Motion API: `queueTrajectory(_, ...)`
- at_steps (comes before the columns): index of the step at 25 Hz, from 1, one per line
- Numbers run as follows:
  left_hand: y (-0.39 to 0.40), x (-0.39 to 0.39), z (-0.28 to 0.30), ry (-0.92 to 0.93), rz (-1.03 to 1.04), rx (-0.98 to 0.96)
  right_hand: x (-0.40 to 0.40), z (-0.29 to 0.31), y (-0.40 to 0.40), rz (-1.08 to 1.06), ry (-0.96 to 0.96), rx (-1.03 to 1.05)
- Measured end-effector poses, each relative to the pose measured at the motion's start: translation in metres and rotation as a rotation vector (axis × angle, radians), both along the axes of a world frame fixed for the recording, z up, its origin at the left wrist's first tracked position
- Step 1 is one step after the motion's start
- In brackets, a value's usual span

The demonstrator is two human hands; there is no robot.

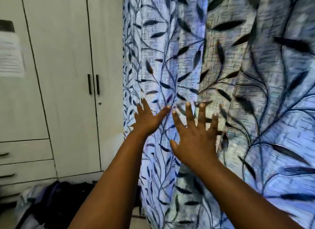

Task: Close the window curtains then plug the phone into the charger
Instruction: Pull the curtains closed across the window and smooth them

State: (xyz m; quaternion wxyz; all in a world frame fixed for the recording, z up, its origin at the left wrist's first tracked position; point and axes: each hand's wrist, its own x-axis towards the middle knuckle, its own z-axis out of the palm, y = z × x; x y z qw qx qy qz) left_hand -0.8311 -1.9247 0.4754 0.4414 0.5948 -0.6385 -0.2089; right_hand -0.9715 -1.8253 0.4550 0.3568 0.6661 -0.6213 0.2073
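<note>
Two pale blue curtain panels with a dark leaf print fill the middle and right of the head view. The left curtain panel (153, 58) and the right curtain panel (255, 75) overlap along a vertical fold near the centre. My left hand (148, 119) is spread flat, fingers apart, against the left panel. My right hand (196, 136) is spread in front of the fold where the panels meet, holding nothing. Daylight glows through the cloth. No phone or charger is in view.
A white wardrobe (64, 75) with two black handles (93, 84) and drawers stands to the left. A paper sheet (11, 56) hangs on its side. Dark bags and clothes (56, 199) lie on the floor at lower left.
</note>
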Motion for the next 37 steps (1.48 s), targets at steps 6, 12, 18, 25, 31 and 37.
queueTrajectory(6, -0.055, -0.006, -0.031, -0.014, -0.008, -0.212, 0.005, -0.013, -0.053, -0.067, 0.000, -0.059)
queueTrajectory(12, -0.152, 0.002, -0.055, -0.075, 0.019, -0.430, 0.020, -0.008, -0.128, -0.135, -0.012, -0.181)
queueTrajectory(18, -0.222, 0.009, -0.048, -0.079, 0.112, -0.470, 0.026, -0.007, -0.181, -0.236, -0.030, -0.233)
queueTrajectory(25, -0.259, 0.025, -0.034, -0.244, 0.282, -0.538, 0.031, -0.022, -0.231, -0.211, -0.024, -0.229)
queueTrajectory(31, -0.301, 0.040, -0.035, -0.213, 0.274, -0.543, 0.040, -0.030, -0.270, -0.190, -0.071, -0.249)
queueTrajectory(37, -0.356, 0.013, -0.060, -0.196, -0.053, -0.590, 0.042, -0.043, -0.323, -0.390, -0.098, -0.290)
